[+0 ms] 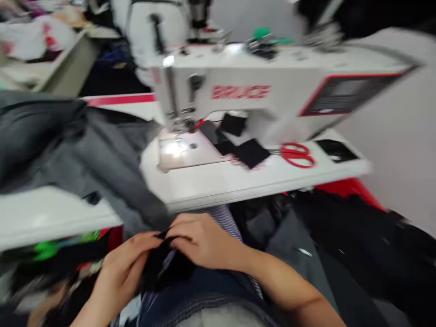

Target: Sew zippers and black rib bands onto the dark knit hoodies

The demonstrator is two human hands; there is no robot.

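Note:
Below the table's front edge, my left hand [124, 259] and my right hand [204, 238] are close together over my lap. Both pinch a piece of black fabric [173, 268], its lower part hanging between them. Grey fabric [109, 150] lies across the left of the table and drops over the edge just beyond my fingers. The white sewing machine [238, 86], marked BRUCE, stands behind, with its needle area over the bright metal plate [173, 152]. The picture is blurred, so the fabric's exact folds cannot be made out.
Black fabric squares [252, 153] and red-handled scissors [297, 155] lie on the white table [204, 186] right of the needle. A dark flat object [336, 150] rests near the right end. Dark garments [340, 245] are heaped at lower right. A bin [68, 68] stands back left.

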